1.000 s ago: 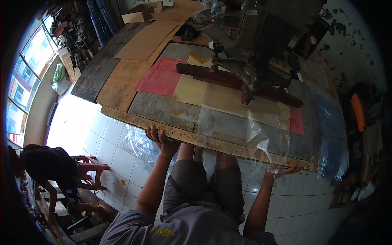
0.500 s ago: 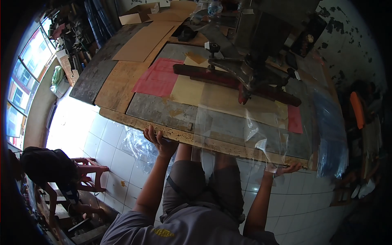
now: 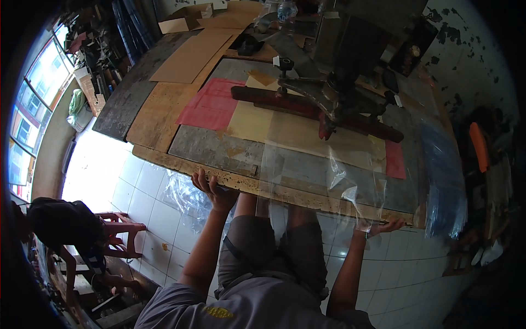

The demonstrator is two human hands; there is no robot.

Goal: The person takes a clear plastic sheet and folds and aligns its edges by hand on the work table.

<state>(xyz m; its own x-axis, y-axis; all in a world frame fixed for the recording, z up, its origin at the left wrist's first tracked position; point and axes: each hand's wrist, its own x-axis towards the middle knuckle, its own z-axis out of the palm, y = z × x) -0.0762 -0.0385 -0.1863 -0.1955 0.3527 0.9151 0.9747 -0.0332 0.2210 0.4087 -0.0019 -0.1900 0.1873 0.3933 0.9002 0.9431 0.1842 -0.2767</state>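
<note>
My left hand (image 3: pixel 211 190) rests against the worn wooden front edge (image 3: pixel 246 183) of the work table, fingers apart and holding nothing. Further right, my right hand (image 3: pixel 382 226) lies along the same edge with its fingers stretched out. A clear plastic sheet (image 3: pixel 307 172) spreads over the grey plate (image 3: pixel 219 148) and hangs over the front edge. Its lower right part reaches my right hand; I cannot tell whether the palm presses on it. Above the plate, a dark red metal bar (image 3: pixel 274 100) of a machine lies across yellow (image 3: pixel 249 120) and red sheets (image 3: pixel 211 101).
Flat cardboard (image 3: pixel 189 57) and an open box (image 3: pixel 186 22) lie at the back left. A stack of bluish plastic (image 3: pixel 444 181) hangs at the right. Crumpled plastic (image 3: pixel 189 200) is on the tiled floor. A person (image 3: pixel 63 230) is beside a red stool (image 3: pixel 123 236) at the left.
The view has shifted very slightly. Both hands, the plastic sheet and the machine bar stay in the same places.
</note>
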